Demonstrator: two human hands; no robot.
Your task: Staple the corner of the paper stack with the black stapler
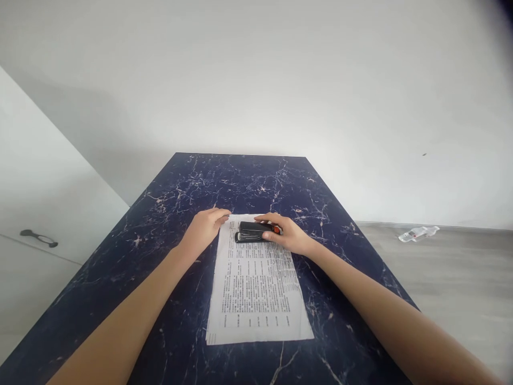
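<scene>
Printed sheets of paper (256,294) lie flat on the dark blue marbled table (224,182), covered with lines of text. At their far left corner is my left hand (206,224), its fingers closed together on the paper's edge. A black stapler (252,231) with an orange-red part at its right end rests on its side over the upper part of the sheets. My right hand (290,235) grips the stapler from the right, thumb on the near side and fingers on the far side.
A white wall (256,80) rises behind the table's far edge. At left is a white cabinet door (52,176) with a dark handle (39,238). A crumpled clear plastic wrapper (419,233) lies on the grey floor (433,278) at right.
</scene>
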